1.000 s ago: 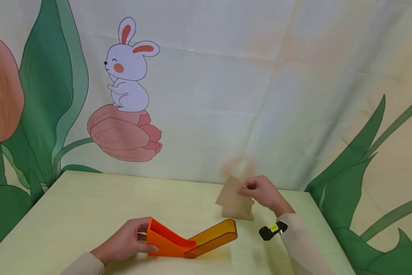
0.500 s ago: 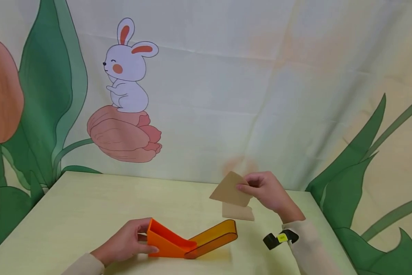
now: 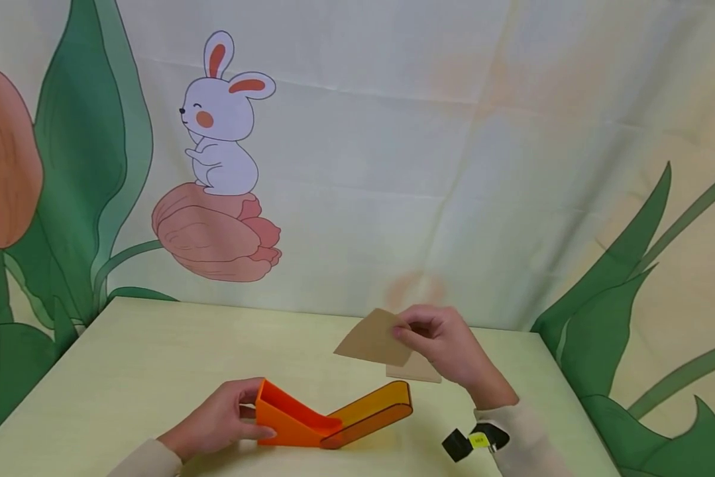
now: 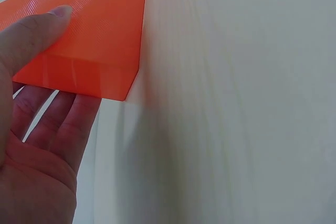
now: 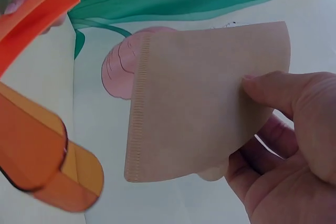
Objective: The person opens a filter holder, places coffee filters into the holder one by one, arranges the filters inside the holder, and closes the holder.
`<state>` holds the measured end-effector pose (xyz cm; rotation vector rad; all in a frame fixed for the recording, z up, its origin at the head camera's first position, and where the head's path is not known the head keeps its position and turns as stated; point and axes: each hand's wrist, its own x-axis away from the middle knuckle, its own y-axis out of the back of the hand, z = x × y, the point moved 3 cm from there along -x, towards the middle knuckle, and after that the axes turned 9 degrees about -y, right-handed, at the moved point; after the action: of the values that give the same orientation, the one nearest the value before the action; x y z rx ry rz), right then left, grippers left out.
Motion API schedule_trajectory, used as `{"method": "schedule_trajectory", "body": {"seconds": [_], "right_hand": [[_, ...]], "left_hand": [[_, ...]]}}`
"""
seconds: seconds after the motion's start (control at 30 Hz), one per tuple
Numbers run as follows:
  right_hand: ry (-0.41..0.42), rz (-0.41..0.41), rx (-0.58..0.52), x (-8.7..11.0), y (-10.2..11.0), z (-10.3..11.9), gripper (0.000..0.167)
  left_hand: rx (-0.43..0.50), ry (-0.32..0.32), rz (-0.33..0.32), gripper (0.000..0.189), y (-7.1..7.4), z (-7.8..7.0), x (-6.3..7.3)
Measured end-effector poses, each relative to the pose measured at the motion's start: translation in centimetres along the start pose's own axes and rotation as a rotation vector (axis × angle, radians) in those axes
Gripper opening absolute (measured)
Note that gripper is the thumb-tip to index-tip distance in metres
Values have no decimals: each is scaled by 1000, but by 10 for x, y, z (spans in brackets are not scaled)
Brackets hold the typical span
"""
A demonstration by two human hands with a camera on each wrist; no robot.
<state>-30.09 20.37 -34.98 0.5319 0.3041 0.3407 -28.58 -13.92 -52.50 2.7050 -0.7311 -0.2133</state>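
An orange wedge-shaped coffee filter holder [image 3: 288, 427] stands on the table with its see-through amber lid [image 3: 375, 417] swung out to the right. My left hand [image 3: 220, 416] grips the holder's tall left end, thumb on the near side and fingers behind. Between right thumb and fingers, my right hand [image 3: 452, 348] pinches a brown cone-shaped paper coffee filter [image 5: 205, 98] with a crimped edge. It hangs above the table, behind the lid and apart from it. More brown filter paper [image 3: 415, 372] lies on the table beneath, partly hidden by the raised filter and hand.
The pale tabletop [image 3: 214, 344] ends against a printed cloth backdrop [image 3: 357, 165] with a rabbit and tulips. A small black device with a yellow label [image 3: 478, 440] is strapped to the right wrist.
My right hand has lifted the coffee filter off the brown paper on the table and carried it left. The left hand and holder have stayed in place.
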Motion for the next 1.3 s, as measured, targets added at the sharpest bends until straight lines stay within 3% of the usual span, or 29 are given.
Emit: {"method": "schedule_trajectory", "body": {"seconds": [0.17, 0.4, 0.63, 0.97, 1.3], "right_hand": [[63, -5, -17, 2, -13, 10, 8], [53, -33, 2, 3, -32, 16, 5], [68, 8, 22, 2, -55, 10, 4], [11, 92, 40, 2, -81, 13, 6], [-19, 79, 47, 1, -103, 8, 7]], "left_hand": [[7, 1, 2, 49, 0, 1, 0], [-13, 5, -12, 52, -1, 0, 1], [-10, 3, -12, 51, -1, -1, 1], [8, -16, -4, 50, 0, 1, 1], [-20, 8, -11, 52, 0, 1, 1]]}}
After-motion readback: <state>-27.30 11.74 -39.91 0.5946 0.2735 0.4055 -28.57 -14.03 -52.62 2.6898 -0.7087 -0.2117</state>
